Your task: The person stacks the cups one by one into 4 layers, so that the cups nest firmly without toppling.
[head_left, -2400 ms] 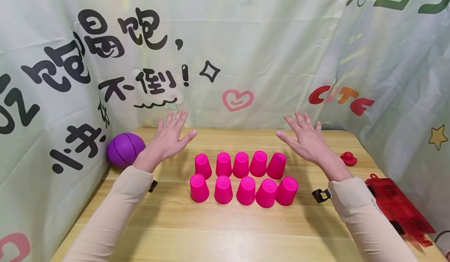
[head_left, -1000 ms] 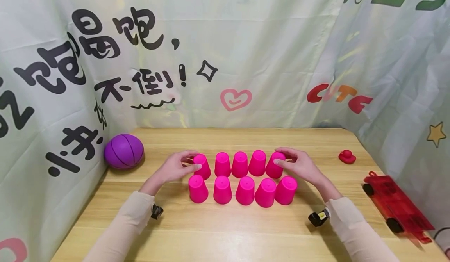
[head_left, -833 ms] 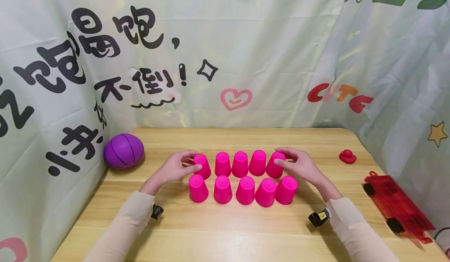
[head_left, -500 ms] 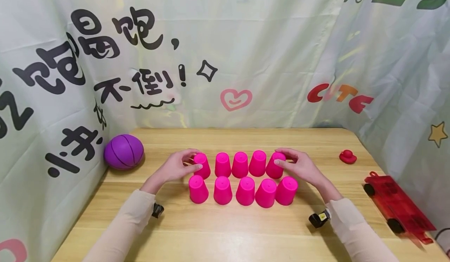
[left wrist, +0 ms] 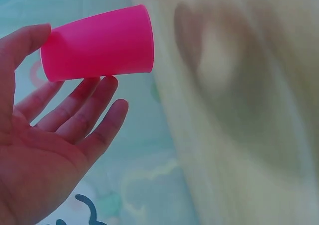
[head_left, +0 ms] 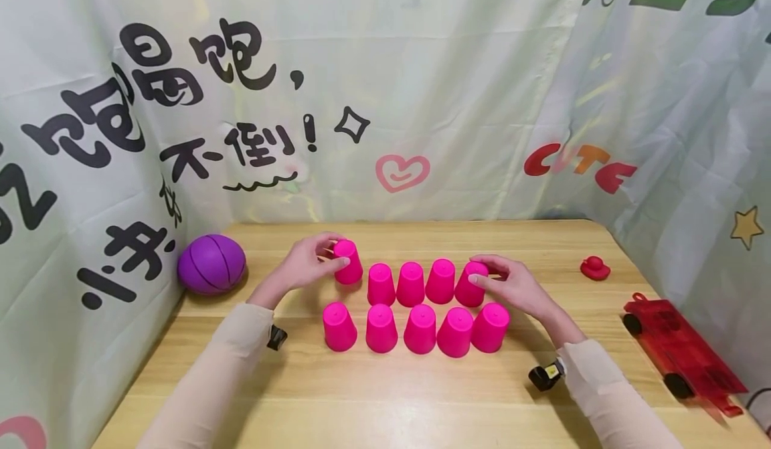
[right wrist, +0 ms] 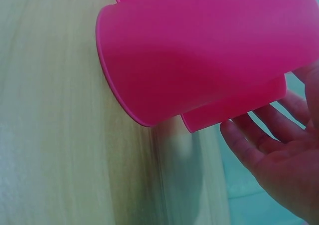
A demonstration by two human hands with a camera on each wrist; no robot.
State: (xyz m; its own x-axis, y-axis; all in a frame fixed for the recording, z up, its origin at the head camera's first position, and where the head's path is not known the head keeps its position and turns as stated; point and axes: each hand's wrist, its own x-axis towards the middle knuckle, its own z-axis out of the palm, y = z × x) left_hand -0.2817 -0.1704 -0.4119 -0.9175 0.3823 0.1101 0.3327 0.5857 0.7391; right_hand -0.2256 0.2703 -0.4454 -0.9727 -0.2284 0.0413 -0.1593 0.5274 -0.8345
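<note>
Raised off the table [head_left: 373, 402] and a little toward the back since the earlier frame: left cup [head_left: 348, 261], and left hand [head_left: 308, 263] with it; no clear shift in right cup [head_left: 472, 285] or right hand [head_left: 519, 290]. As for the left cup, hangs mouth down near the wood, at the left end of the back row and set farther back; looks light, probably thin plastic, stiff enough to stay round under a mild pinch; smooth, so perhaps slightly slippery; unlikely to break; best taken by the sloping side, close to the closed top, with the rim left free.

On the left, a pinch across that cup, thumb on the near side by the closed end, fingertips on the far side; parted no wider than the cup, palm apart from the wall; in the left wrist view, one fingertip clear of it. On the right, a like pinch on the right cup, apparently standing mouth down on the wood; partly hidden behind a nearer cup in the right wrist view, thumb contact out of sight there.

Between, three cups [head_left: 411, 284]; in front, five cups [head_left: 420, 330], all mouth down; farther out, purple ball [head_left: 211, 263] to the left, red hat [head_left: 595, 268] and red car [head_left: 687, 348] to the right; behind, printed cloth [head_left: 470, 87].
</note>
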